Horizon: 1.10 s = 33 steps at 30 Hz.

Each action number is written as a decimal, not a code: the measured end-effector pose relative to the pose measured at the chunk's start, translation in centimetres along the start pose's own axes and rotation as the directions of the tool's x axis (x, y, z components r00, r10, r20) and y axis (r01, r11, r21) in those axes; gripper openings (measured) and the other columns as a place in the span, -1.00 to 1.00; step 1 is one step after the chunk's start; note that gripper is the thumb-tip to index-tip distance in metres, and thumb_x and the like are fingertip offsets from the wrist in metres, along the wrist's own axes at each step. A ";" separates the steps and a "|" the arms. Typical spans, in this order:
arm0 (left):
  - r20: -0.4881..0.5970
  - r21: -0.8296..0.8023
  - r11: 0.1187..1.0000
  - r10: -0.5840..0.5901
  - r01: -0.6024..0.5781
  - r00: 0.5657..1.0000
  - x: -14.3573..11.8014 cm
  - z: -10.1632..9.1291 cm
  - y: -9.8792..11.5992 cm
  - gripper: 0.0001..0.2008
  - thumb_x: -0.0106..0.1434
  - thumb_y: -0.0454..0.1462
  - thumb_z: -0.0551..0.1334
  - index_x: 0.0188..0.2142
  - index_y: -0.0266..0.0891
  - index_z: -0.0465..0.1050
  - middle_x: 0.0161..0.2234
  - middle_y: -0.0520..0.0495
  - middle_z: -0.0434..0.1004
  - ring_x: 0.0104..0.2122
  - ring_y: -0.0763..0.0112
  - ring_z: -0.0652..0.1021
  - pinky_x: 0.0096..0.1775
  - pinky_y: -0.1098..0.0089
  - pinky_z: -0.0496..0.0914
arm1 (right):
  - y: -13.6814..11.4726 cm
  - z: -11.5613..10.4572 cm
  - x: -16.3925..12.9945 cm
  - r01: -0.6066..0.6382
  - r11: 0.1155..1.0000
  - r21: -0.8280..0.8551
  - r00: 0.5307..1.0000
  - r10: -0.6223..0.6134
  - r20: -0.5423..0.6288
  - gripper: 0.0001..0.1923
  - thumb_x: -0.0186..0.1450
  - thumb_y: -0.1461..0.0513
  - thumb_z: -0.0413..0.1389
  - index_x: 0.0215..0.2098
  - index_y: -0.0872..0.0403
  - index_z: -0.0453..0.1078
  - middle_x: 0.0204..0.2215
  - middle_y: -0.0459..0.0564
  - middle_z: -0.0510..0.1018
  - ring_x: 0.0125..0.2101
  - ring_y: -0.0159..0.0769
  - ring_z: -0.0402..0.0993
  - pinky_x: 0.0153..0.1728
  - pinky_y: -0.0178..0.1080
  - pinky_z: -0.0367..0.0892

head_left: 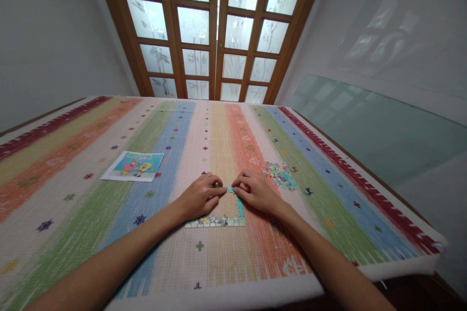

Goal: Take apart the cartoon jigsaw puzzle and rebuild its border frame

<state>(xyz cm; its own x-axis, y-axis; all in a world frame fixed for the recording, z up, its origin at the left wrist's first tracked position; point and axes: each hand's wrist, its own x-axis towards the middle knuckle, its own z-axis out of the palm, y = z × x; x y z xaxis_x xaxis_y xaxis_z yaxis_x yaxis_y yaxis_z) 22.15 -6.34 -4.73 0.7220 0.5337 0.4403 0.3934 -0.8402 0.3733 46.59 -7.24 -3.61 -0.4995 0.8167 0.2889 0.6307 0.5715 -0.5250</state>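
A partly joined jigsaw puzzle border (241, 209) lies on the striped cloth in front of me, with a bottom row, a right side and part of a top edge showing. My left hand (202, 197) is closed at the top edge, its fingertips against a turquoise puzzle piece (229, 188). From the other side my right hand (255, 191) pinches at the same top edge, thumb and forefinger together. My left hand hides the border's left side. To the right of my right hand is a pile of loose puzzle pieces (280, 175), mostly turquoise with some pink and yellow.
A printed cartoon picture sheet (135, 165) lies left of my left hand. The striped tablecloth (153, 233) covers the whole table. Beyond it stand wooden doors with glass panes (215, 48). A glass panel (365, 126) leans along the right wall.
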 end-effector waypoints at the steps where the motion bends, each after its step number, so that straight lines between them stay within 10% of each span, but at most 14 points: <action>1: -0.002 -0.003 1.000 -0.001 0.001 1.000 0.0 0.0 0.0 -0.69 0.34 -0.40 0.11 -0.07 -0.17 0.60 -0.18 -0.15 0.53 -0.17 0.21 0.48 -0.12 0.19 0.41 | 0.0 0.0 0.0 0.001 1.000 -0.004 1.000 -0.001 -0.001 -0.91 0.35 0.33 0.19 -0.27 0.08 0.55 -0.32 0.00 0.50 -0.23 -0.21 0.42 -0.15 -0.16 0.30; 33: -0.044 -0.017 0.999 0.030 -0.031 0.999 0.0 0.2 -0.2 -0.71 0.36 -0.40 0.10 -0.07 -0.22 0.56 -0.19 -0.17 0.54 -0.18 0.22 0.48 -0.14 0.19 0.43 | 0.7 1.3 0.2 -0.120 0.991 0.056 0.986 0.125 -0.113 -0.88 0.33 0.27 0.24 -0.39 0.10 0.51 -0.43 -0.06 0.49 -0.39 -0.31 0.39 -0.32 -0.24 0.24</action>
<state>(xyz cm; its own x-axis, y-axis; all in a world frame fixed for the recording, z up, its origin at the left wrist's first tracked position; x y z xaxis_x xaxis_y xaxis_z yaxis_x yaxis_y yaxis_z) 22.17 -6.17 -4.96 0.7078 0.5119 0.4867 0.3612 -0.8544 0.3735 46.17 -6.75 -4.97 -0.3460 0.8857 0.3096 0.6514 0.4642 -0.6001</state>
